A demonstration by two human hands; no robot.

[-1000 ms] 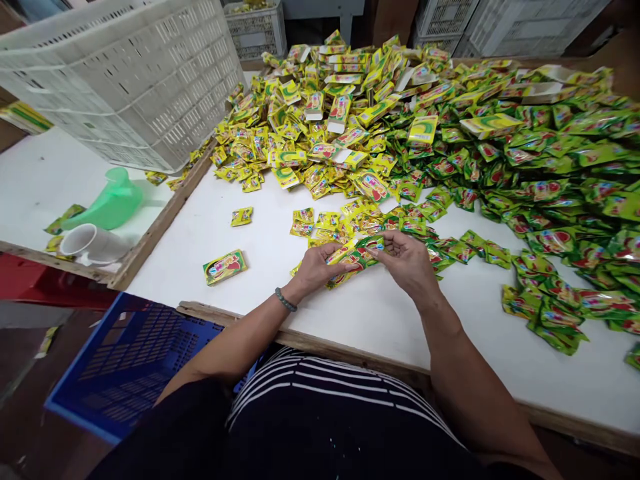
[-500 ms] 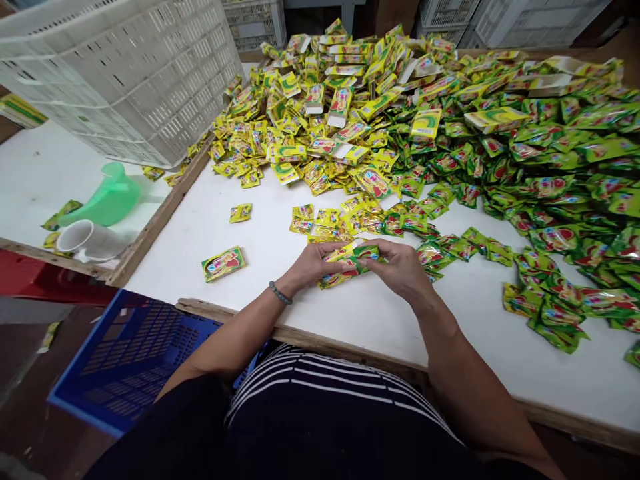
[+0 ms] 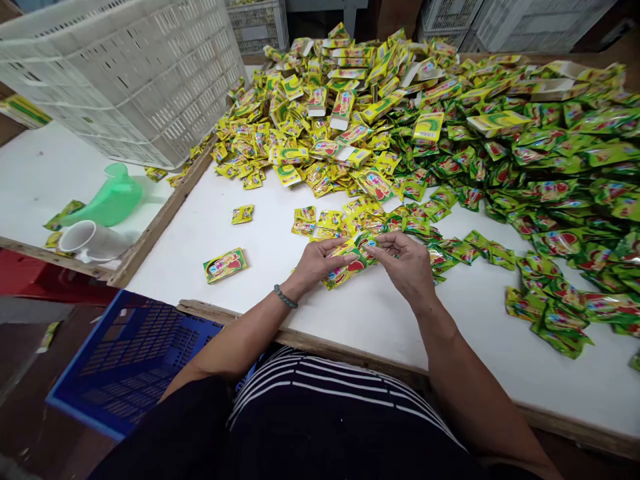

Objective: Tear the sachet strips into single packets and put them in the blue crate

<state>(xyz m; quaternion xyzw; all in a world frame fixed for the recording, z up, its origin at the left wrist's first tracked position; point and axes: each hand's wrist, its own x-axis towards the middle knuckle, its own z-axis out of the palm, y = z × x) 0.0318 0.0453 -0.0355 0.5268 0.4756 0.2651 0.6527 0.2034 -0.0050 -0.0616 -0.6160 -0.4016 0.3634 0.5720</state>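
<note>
At the near side of the white table (image 3: 350, 320), two bare hands close together over one small card box (image 3: 349, 270). Left hand (image 3: 317, 265), bracelet (image 3: 285, 296) at the wrist, clamped on the box, thumb across its printed face. Right hand (image 3: 413, 270) at the box's right end, thumb and fingers pinching a green packet (image 3: 367, 239). Whether the packet sits partly inside or only against the end, I cannot tell; fingers cover the join. Step in hand, by my reading: packet and box end being lined up. From this hold, any next move calls for a firm left grip that does not crush the card, and light right fingertips that keep the packet flat. A snag on the box edge looks the likeliest trouble. Just beyond the hands, loose yellow packets (image 3: 330, 219); to their right, more green ones (image 3: 453, 250). Behind, a broad heap of boxes and packets (image 3: 345, 100). Off to the left, a second box (image 3: 225, 265) lying flat, a lone yellow packet (image 3: 243, 214) farther back. Past the wooden strip (image 3: 165, 217), a green scoop (image 3: 113, 200) beside a white cup (image 3: 100, 243), near a white crate (image 3: 150, 87)
</note>
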